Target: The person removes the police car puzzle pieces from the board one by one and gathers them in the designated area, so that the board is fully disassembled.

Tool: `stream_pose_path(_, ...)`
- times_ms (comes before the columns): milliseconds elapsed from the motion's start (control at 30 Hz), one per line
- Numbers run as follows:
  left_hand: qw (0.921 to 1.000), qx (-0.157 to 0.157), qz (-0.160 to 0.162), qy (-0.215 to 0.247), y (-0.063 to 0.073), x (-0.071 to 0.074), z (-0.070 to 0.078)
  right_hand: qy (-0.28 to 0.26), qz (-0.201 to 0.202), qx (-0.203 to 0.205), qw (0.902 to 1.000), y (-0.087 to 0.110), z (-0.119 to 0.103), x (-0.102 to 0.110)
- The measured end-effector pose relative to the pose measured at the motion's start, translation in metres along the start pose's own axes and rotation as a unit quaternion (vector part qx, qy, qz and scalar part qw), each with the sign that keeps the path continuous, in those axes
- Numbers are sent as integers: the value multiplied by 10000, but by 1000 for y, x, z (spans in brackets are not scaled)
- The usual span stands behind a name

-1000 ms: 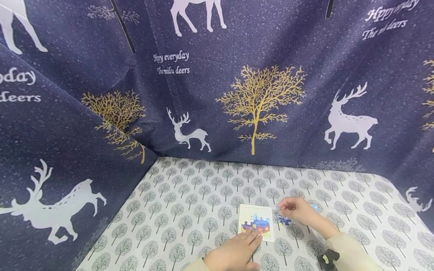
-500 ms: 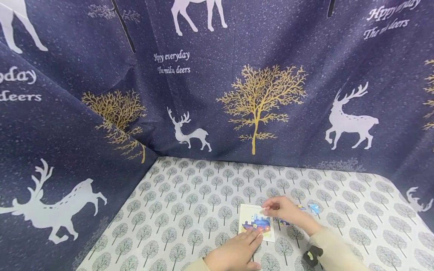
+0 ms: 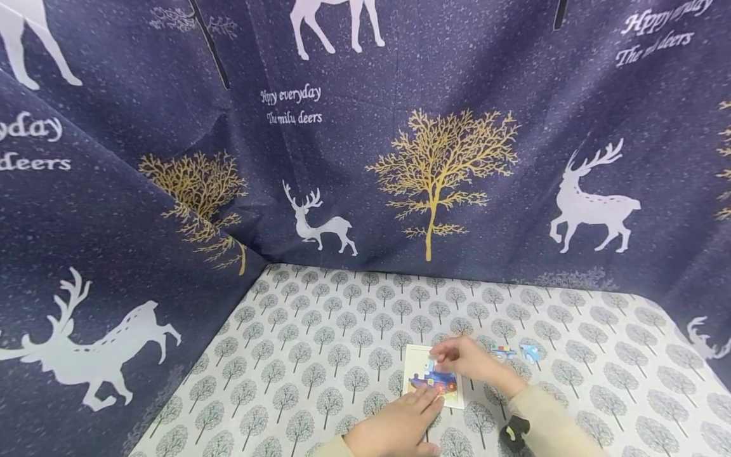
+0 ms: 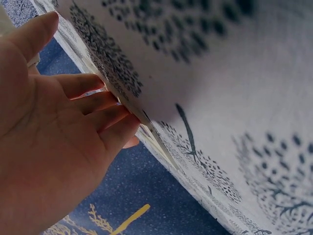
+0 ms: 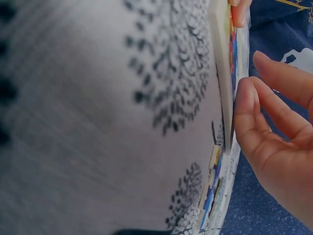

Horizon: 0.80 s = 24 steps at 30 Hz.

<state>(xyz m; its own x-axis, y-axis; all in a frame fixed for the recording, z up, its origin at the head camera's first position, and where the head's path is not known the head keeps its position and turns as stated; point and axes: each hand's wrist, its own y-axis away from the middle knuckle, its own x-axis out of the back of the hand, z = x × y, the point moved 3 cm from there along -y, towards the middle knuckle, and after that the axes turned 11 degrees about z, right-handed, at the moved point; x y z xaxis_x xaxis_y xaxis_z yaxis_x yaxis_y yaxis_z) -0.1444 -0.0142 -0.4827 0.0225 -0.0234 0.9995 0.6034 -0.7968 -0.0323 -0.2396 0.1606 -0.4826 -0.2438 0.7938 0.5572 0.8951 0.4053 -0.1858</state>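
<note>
A white-framed jigsaw puzzle board point(image 3: 410, 365) with a blue-and-red vehicle picture lies flat in the head view. My left hand point(image 3: 394, 422) rests its straight fingers on the board's lower edge; the left wrist view shows those fingers point(image 4: 115, 129) along the rim. Over the board's upper right is my right hand point(image 3: 465, 360), thumb and forefinger together at the picture, pinching a small puzzle piece mostly hidden by the fingertips. The right wrist view has the thumb point(image 5: 246, 105) right at the board's face point(image 5: 234, 49), with another finger raised apart.
To the right of the board lie loose puzzle pieces, one multicoloured point(image 3: 505, 351) and one light blue point(image 3: 530, 353). A tree-print cloth point(image 3: 320, 336) covers the table. Dark blue deer-print fabric point(image 3: 342, 152) hangs behind and at the left. A black wrist device point(image 3: 515, 433) sits by the right sleeve.
My right hand has moved left from beside the board to over its upper right, carrying the small piece. The loose pieces at right have come into fuller view. My left hand has stayed put.
</note>
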Motion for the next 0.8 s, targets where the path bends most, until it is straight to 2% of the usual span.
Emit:
stream_pose_path(133, 10000, 25, -49, -21, -1, 1, 0, 3, 33, -80, 10000, 0, 1, -2)
stream_pose_path(367, 10000, 6, -50, 30, -1, 0, 0, 451, 14, -26, 9990, 1, 2, -5)
stream_pose_path(800, 10000, -86, -4, 5, 0, -1, -1, 210, -21, -188, 9996, 0, 2, -9)
